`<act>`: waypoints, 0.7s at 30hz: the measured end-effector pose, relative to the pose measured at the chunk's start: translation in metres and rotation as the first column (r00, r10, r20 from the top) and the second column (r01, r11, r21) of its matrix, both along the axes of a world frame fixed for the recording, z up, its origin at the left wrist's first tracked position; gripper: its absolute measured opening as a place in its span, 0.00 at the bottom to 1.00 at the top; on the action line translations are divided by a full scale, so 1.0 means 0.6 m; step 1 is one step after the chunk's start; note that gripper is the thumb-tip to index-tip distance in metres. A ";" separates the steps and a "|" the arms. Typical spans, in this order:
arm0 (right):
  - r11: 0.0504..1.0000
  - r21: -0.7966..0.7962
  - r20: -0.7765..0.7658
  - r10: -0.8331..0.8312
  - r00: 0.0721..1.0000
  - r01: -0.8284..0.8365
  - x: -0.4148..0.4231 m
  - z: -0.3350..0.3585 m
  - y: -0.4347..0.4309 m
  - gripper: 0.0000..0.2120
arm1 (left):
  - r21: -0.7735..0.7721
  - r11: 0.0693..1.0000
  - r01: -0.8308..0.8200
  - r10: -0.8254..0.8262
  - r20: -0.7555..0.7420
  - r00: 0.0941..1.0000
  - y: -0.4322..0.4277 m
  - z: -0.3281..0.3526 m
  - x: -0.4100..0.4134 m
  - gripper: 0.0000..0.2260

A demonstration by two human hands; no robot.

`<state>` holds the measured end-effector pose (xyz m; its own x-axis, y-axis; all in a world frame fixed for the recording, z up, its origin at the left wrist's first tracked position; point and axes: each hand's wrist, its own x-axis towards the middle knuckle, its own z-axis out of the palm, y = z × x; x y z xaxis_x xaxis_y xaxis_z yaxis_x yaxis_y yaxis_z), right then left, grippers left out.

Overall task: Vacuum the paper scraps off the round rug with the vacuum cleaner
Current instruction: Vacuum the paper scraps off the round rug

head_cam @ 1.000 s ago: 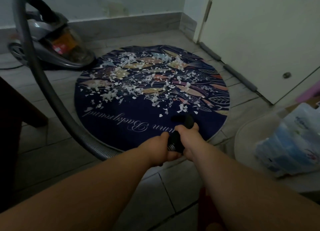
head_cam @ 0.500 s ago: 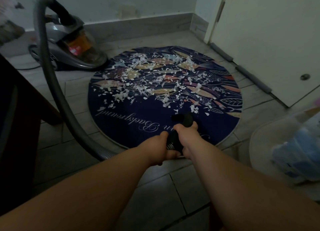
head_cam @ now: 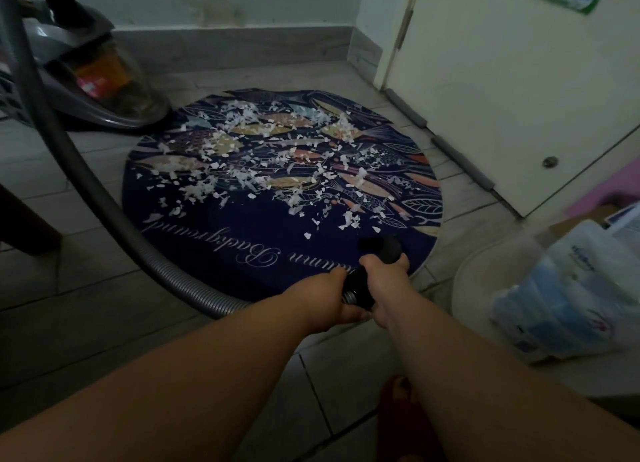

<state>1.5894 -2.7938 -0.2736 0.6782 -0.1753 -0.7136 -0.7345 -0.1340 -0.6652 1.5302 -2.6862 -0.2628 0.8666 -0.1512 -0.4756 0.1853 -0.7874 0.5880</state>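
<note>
At far left I see the vacuum cleaner (head_cam: pixel 100 84) parked on the tiles, its grey hose (head_cam: pixel 81 188) curving down toward the hands. The round rug (head_cam: pixel 225 226) lies mid-floor, with paper scraps (head_cam: pixel 204 188) strewn over its far half. The left hand (head_cam: pixel 325 295) and right hand (head_cam: pixel 384 278) both curl their fingers round the black nozzle (head_cam: pixel 381 248), which points at the rug's near right edge. A plastic bag (head_cam: pixel 561 288) sits at the right.

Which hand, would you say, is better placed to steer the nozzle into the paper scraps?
Probably right: the right hand grips the black vacuum nozzle farther forward, nearest the white paper scraps; the left hand holds the rear, by the grey ribbed hose.
</note>
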 end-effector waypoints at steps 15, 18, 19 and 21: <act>0.982 0.091 -0.019 0.169 0.985 -0.167 0.015 -0.006 0.083 0.43 | 0.005 0.986 -0.168 0.168 -0.015 0.986 0.069 0.001 -0.016 0.26; 0.977 0.090 -0.013 0.193 0.981 -0.191 0.014 -0.008 0.100 0.42 | 0.012 0.982 -0.189 0.189 -0.022 0.982 0.084 0.002 -0.022 0.26; 0.977 0.092 -0.010 0.195 0.981 -0.193 0.015 -0.008 0.105 0.42 | 0.015 0.981 -0.194 0.194 -0.021 0.981 0.088 0.002 -0.023 0.26; 0.977 0.089 0.000 0.196 0.981 -0.195 0.017 -0.008 0.109 0.41 | 0.011 0.980 -0.200 0.200 -0.021 0.979 0.092 0.001 -0.021 0.26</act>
<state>1.5994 -2.7286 -0.2787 0.6868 0.0234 -0.7265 -0.7059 -0.2169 -0.6743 1.5176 -2.6308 -0.2621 0.8681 0.0286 -0.4955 0.3526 -0.7381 0.5752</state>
